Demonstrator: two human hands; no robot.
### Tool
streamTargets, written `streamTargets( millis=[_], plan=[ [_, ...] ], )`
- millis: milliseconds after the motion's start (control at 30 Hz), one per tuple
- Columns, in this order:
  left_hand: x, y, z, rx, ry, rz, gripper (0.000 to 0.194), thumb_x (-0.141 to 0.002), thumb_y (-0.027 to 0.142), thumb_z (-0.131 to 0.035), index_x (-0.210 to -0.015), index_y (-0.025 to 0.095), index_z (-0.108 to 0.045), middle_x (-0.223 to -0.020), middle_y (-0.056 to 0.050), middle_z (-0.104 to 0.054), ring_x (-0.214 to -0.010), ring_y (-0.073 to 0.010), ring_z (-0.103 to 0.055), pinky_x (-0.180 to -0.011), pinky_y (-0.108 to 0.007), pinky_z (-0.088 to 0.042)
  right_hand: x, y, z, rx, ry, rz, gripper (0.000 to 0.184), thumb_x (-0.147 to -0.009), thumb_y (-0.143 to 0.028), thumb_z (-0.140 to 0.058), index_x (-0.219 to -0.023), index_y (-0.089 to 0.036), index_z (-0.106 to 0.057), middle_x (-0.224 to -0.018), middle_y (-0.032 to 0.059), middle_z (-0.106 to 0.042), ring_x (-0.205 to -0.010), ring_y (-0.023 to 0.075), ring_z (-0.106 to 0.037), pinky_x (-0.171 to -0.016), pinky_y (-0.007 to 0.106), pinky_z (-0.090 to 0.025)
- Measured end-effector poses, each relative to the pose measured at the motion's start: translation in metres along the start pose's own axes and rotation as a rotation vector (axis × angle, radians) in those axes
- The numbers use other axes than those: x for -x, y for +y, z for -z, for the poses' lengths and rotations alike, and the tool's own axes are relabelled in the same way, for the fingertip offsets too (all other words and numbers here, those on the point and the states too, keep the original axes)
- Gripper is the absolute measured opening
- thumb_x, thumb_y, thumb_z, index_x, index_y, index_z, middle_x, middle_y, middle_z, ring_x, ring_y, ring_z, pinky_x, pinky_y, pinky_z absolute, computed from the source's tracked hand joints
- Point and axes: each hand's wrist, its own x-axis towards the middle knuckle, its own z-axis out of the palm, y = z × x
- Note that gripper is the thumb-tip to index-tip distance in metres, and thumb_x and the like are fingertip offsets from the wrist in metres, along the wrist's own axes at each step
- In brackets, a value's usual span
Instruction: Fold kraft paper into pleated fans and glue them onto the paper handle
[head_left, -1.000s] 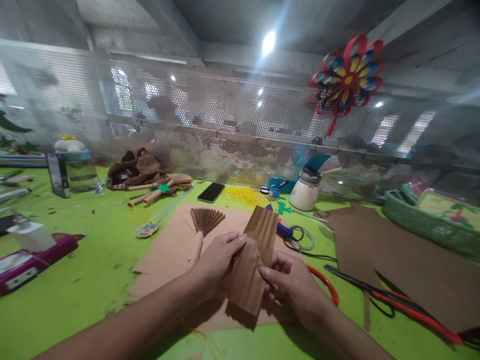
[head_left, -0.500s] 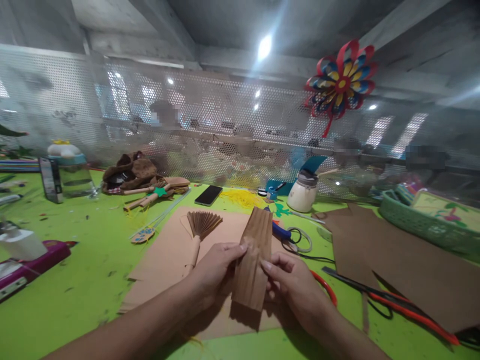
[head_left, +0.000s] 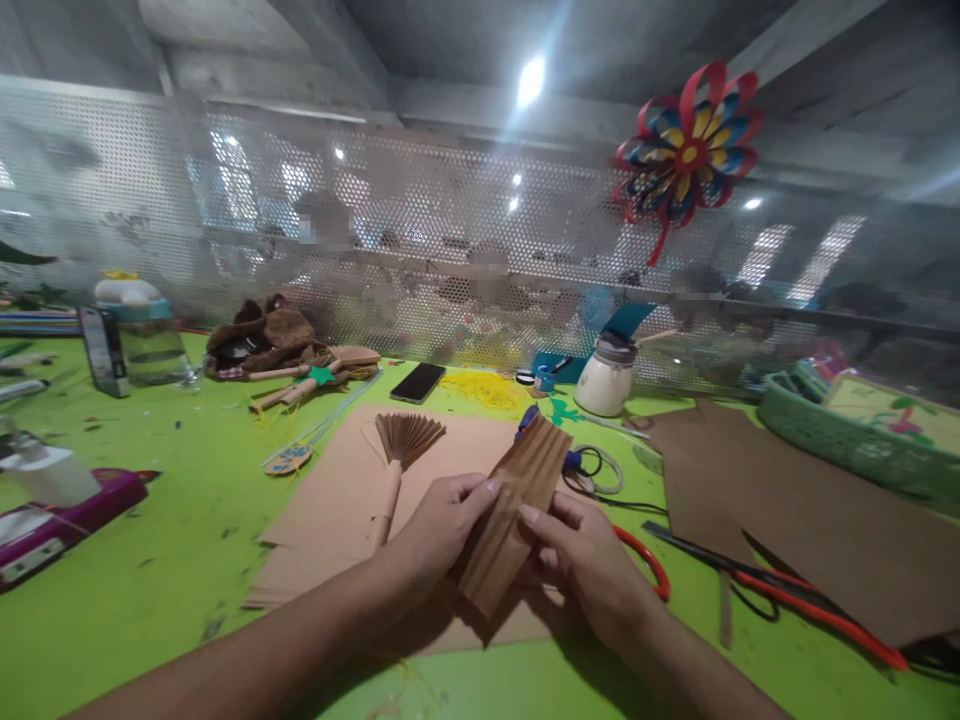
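A strip of pleated brown paper [head_left: 517, 510] is held tilted above the table, its creases running lengthwise. My left hand [head_left: 442, 530] pinches its left edge, thumb on the upper face. On its right edge, my right hand [head_left: 581, 550] grips with the thumb on top and the other fingers beneath, partly hidden. Under both hands lies a stack of tan paper sheets [head_left: 322, 530]. A small paper broom shape [head_left: 397, 465], with a rolled handle and fanned pleats, rests on the stack left of the strip.
Orange-handled scissors [head_left: 810, 605] and a large brown sheet [head_left: 795, 510] lie to the right, near a green basket [head_left: 862, 445]. A phone [head_left: 418, 382], yellow shreds [head_left: 484, 390] and a white jar [head_left: 604, 378] stand behind. At left is a purple power strip [head_left: 75, 520].
The pleated paper has been turned so that its far end points more to the right. Both hands still hold its edges.
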Motion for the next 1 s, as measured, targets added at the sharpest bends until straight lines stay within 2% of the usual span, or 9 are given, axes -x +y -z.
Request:
streamTargets(
  millis=[133, 233, 433, 567, 733, 900, 1000],
  plan=[
    [0.003, 0.003, 0.0, 0.038, -0.092, 0.006, 0.029, -0.083, 0.04, -0.058, -0.085, 0.013, -0.065, -0.083, -0.011, -0.069, -0.073, -0.0203, -0.064, -0.074, -0.033, -0.049, 0.001, -0.001, 0.003, -0.031, 0.023, 0.061, 0.036, -0.065, -0.04, -0.079, -0.088, -0.013, -0.069, -0.074, 0.0055, -0.07, -0.061, 0.0163, -0.06, -0.06, 0.029, -0.048],
    [0.001, 0.003, 0.004, 0.019, -0.092, 0.043, 0.03, -0.082, 0.04, -0.059, -0.084, 0.011, -0.065, -0.082, -0.012, -0.069, -0.075, -0.0214, -0.064, -0.074, -0.033, -0.048, 0.0, 0.002, 0.006, -0.051, -0.007, 0.073, 0.033, -0.068, -0.037, -0.077, -0.09, -0.012, -0.071, -0.069, 0.0056, -0.07, -0.059, 0.0159, -0.06, -0.062, 0.031, -0.048],
    [-0.004, 0.002, 0.009, -0.023, -0.1, 0.057, 0.032, -0.078, 0.042, -0.063, -0.08, 0.01, -0.066, -0.074, -0.011, -0.069, -0.07, -0.0217, -0.063, -0.069, -0.032, -0.047, -0.002, 0.004, 0.008, -0.047, -0.021, 0.06, 0.031, -0.071, -0.034, -0.076, -0.089, -0.01, -0.071, -0.066, 0.006, -0.069, -0.056, 0.0147, -0.058, -0.058, 0.029, -0.047],
    [-0.002, 0.001, 0.007, 0.013, -0.081, 0.072, 0.032, -0.08, 0.043, -0.061, -0.082, 0.011, -0.066, -0.079, -0.011, -0.069, -0.071, -0.0213, -0.064, -0.073, -0.034, -0.048, -0.002, 0.004, 0.007, -0.072, -0.02, 0.055, 0.027, -0.071, -0.032, -0.075, -0.088, -0.011, -0.071, -0.068, 0.0056, -0.07, -0.057, 0.0145, -0.059, -0.057, 0.027, -0.046],
    [0.004, 0.004, -0.001, 0.138, -0.119, 0.151, 0.032, -0.08, 0.039, -0.063, -0.093, 0.01, -0.066, -0.088, -0.015, -0.07, -0.077, -0.0221, -0.064, -0.081, -0.037, -0.048, -0.005, 0.003, 0.009, -0.056, -0.002, 0.077, 0.026, -0.071, -0.034, -0.075, -0.085, -0.012, -0.071, -0.071, 0.005, -0.069, -0.057, 0.0136, -0.057, -0.054, 0.026, -0.044],
    [0.01, 0.007, -0.006, 0.202, -0.109, 0.142, 0.035, -0.084, 0.042, -0.056, -0.096, 0.01, -0.066, -0.094, -0.017, -0.069, -0.078, -0.0239, -0.064, -0.08, -0.04, -0.049, -0.008, 0.005, 0.013, -0.01, 0.013, 0.069, 0.026, -0.072, -0.037, -0.074, -0.072, -0.012, -0.067, -0.062, 0.0011, -0.061, -0.051, 0.009, -0.049, -0.05, 0.023, -0.042],
    [0.008, 0.005, -0.005, 0.194, -0.078, 0.106, 0.034, -0.083, 0.041, -0.057, -0.093, 0.01, -0.066, -0.094, -0.016, -0.069, -0.078, -0.0238, -0.064, -0.078, -0.038, -0.049, -0.009, 0.008, 0.015, 0.031, 0.056, 0.051, 0.03, -0.071, -0.04, -0.074, -0.073, -0.01, -0.067, -0.055, -0.0003, -0.057, -0.046, 0.0073, -0.046, -0.043, 0.019, -0.037]
  ],
)
